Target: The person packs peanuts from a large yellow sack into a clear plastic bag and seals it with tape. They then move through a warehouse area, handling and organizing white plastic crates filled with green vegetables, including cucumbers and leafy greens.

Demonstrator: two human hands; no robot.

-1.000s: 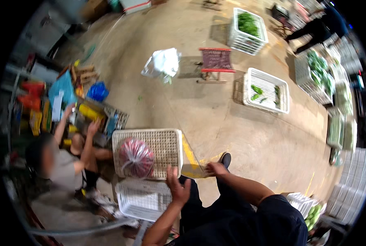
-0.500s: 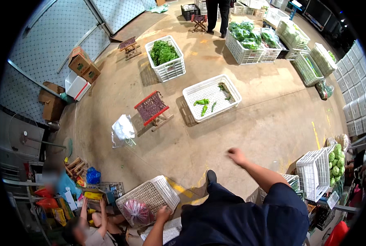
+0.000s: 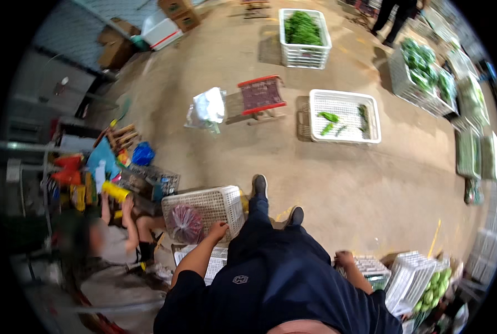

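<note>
My left hand (image 3: 219, 229) is loosely closed and seems to hold nothing. In the view it overlaps the side of a white slatted crate (image 3: 226, 200); I cannot tell whether they touch. A clear plastic bag of reddish-purple produce (image 3: 186, 224) lies at that crate, left of my hand. Out to the other side hangs my right hand (image 3: 344, 258), fingers curled with no object visible in them. It is nearest a low white crate (image 3: 374, 266) with green contents. On the floor ahead, a shallow white crate (image 3: 344, 139) holds green peppers (image 3: 329, 117) and smaller green pieces.
A folding stool (image 3: 262, 94) and a white plastic bag (image 3: 208, 108) stand ahead. Farther off is a crate of leafy greens (image 3: 302, 29). Vegetable crates (image 3: 421, 83) line the right. A seated person (image 3: 115, 239) at left holds a yellow roll (image 3: 116, 192).
My view has turned, so the floor crates appear farther right and the stool higher. Both my feet now show. My right arm has swung back from ahead to beside my body.
</note>
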